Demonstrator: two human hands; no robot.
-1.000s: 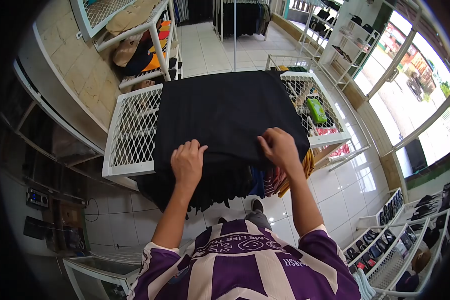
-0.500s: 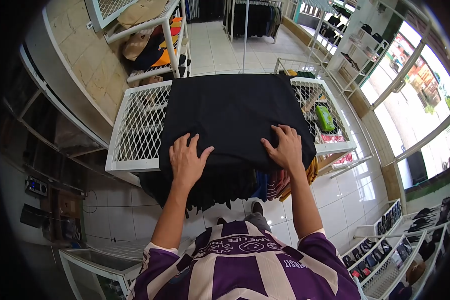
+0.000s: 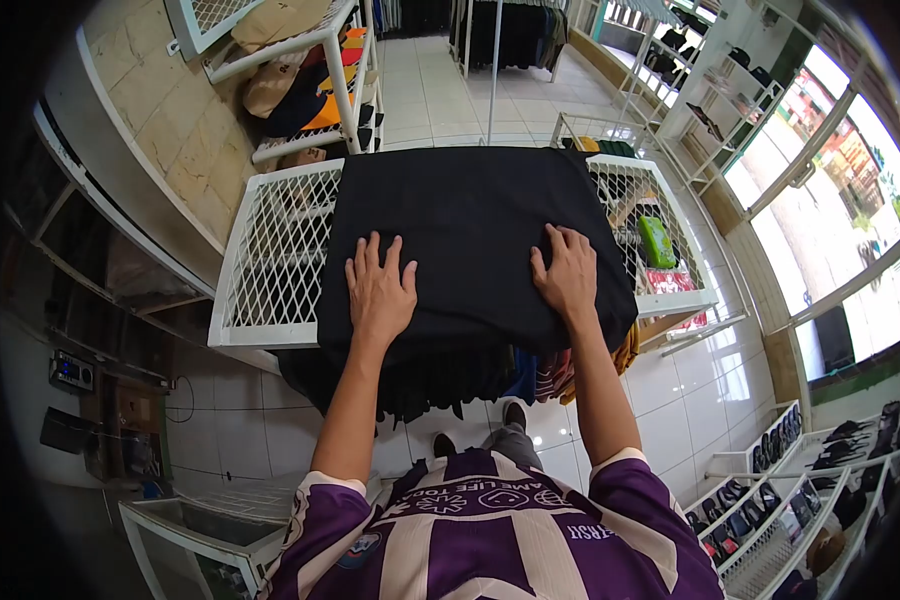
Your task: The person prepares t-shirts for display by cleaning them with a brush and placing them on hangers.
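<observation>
A black cloth (image 3: pixel 460 230), perhaps a garment, lies spread over the middle of a white wire-mesh rack top (image 3: pixel 265 255). Its near edge hangs over the front of the rack. My left hand (image 3: pixel 380 290) rests flat on the left part of the cloth, fingers stretched forward and apart. On the right part lies my right hand (image 3: pixel 568 275), palm down, its thumb held away from the fingers. Neither hand grips anything. The cloth is fairly smooth, with slight creases near the hands.
Dark, striped and mustard garments (image 3: pixel 625 345) hang below the rack top. A green packet (image 3: pixel 656 242) shows at the rack's right side. Shelves with caps and bags (image 3: pixel 295 85) stand at the back left, a display of small dark goods (image 3: pixel 760 510) at the lower right.
Both hands have slid forward over the cloth, away from my body. The left fingers now lie straighter and flatter, and the cloth near the front looks smoother.
</observation>
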